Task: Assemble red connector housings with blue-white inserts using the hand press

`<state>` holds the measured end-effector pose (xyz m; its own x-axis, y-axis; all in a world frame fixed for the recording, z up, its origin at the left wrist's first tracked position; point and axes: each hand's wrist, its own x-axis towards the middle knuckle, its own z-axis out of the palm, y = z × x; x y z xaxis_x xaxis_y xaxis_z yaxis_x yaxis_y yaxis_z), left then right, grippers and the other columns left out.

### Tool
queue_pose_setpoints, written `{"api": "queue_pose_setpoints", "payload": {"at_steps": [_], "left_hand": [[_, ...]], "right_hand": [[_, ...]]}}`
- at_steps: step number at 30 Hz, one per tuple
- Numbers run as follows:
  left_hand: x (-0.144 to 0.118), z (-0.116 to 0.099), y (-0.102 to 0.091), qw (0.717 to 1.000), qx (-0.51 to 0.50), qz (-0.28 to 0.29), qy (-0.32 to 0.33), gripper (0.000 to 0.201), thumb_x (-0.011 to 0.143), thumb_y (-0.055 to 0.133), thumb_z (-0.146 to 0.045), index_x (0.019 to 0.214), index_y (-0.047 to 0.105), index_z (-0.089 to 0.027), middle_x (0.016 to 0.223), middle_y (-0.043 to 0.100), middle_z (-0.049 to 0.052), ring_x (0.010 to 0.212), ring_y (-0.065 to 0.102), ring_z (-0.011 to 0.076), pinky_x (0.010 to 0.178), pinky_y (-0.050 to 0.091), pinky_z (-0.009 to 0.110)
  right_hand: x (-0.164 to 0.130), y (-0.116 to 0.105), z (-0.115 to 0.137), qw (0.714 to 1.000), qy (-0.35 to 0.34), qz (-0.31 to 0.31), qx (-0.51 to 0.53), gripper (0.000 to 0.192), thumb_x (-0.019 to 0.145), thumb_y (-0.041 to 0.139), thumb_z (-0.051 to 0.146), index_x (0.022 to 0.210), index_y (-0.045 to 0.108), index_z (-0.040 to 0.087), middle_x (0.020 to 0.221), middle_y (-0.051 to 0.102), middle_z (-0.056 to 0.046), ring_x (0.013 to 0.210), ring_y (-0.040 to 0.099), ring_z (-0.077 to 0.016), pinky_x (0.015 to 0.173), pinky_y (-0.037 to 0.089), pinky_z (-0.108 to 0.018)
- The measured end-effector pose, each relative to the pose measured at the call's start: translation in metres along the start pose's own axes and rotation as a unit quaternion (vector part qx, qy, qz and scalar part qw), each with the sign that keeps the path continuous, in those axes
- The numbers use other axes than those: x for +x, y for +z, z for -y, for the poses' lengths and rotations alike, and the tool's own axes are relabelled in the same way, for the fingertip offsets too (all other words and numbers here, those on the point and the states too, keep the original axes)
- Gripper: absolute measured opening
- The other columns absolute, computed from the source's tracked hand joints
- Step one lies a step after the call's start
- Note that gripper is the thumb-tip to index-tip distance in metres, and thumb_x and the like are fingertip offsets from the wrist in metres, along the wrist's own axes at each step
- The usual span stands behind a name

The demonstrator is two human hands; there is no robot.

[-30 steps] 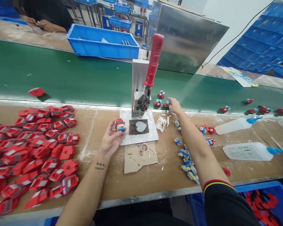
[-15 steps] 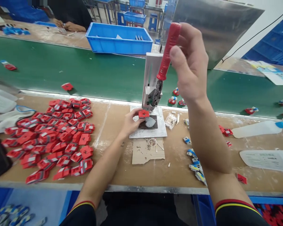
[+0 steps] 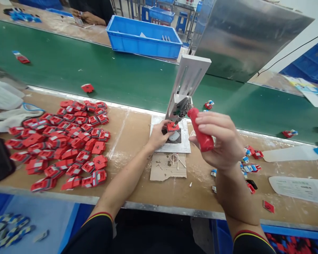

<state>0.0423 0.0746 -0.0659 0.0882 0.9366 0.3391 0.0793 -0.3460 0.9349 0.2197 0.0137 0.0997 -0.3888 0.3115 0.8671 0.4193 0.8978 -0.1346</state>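
Note:
My right hand (image 3: pixel 221 139) is wrapped around the red lever handle (image 3: pixel 201 132) of a small toggle press (image 3: pixel 187 81), and the lever now slants down toward me. My left hand (image 3: pixel 160 135) pinches a red plastic part (image 3: pixel 172 127) under the press's plunger, whose tip appears to touch the part. Below the part, a grey rounded piece (image 3: pixel 174 136) sits on a dark pad on the metal base plate (image 3: pixel 185 146). A torn cardboard sheet (image 3: pixel 161 169) with cotton swabs and a small ring-shaped dish lies in front of the plate.
To the left is a heap of red parts (image 3: pixel 69 141). Blue-and-white pieces (image 3: pixel 250 168) and clear bottles (image 3: pixel 291 154) lie to the right. A green conveyor belt (image 3: pixel 95 63) with scattered parts runs behind, with a blue bin (image 3: pixel 145 42) beyond. A co-worker's hands (image 3: pixel 87 16) are at the far left.
My right hand has pulled the lever from upright down toward me. My left hand still holds the red part under the plunger. The view has shifted slightly.

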Motion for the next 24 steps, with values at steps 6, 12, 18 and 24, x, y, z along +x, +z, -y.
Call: {"api": "queue_pose_setpoints", "payload": {"at_steps": [6,12,18,24], "left_hand": [[-0.002,0.004,0.001,1.000,0.022,-0.003,0.003,0.043,0.083,0.079,-0.019,0.124,0.064,-0.019,0.119,0.079,0.011,0.100,0.079,0.0238,0.099,0.061,0.043],[-0.003,0.007,0.003,0.999,0.051,-0.002,0.006,0.046,0.083,0.081,-0.020,0.127,0.066,-0.019,0.117,0.080,0.011,0.105,0.078,0.0259,0.102,0.058,0.044],[-0.006,0.004,0.002,0.997,0.080,-0.010,0.007,0.044,0.085,0.080,-0.023,0.128,0.068,-0.019,0.118,0.080,0.010,0.106,0.076,0.0262,0.101,0.057,0.043],[-0.006,0.003,0.003,0.995,0.103,-0.015,0.013,0.044,0.086,0.080,-0.023,0.128,0.069,-0.020,0.117,0.081,0.008,0.106,0.076,0.0257,0.104,0.054,0.044]], "right_hand": [[-0.043,0.006,-0.006,0.996,-0.050,0.047,-0.062,0.044,0.090,0.074,0.010,0.125,0.070,0.038,0.119,0.080,0.002,0.117,0.075,-0.0245,0.094,0.066,-0.042],[-0.052,0.001,-0.002,0.995,-0.038,0.092,-0.020,0.052,0.090,0.061,0.006,0.135,0.069,0.031,0.120,0.081,-0.005,0.120,0.075,-0.0281,0.090,0.065,-0.045],[-0.007,-0.003,0.008,0.997,-0.025,0.070,0.006,0.038,0.100,0.052,0.025,0.133,0.070,0.029,0.109,0.082,-0.005,0.103,0.077,-0.0276,0.088,0.059,-0.045],[0.011,0.023,0.004,0.987,-0.083,0.131,-0.033,0.030,0.108,0.045,0.031,0.088,0.067,0.026,0.068,0.068,0.002,0.067,0.066,-0.0173,0.076,0.047,-0.039]]}}
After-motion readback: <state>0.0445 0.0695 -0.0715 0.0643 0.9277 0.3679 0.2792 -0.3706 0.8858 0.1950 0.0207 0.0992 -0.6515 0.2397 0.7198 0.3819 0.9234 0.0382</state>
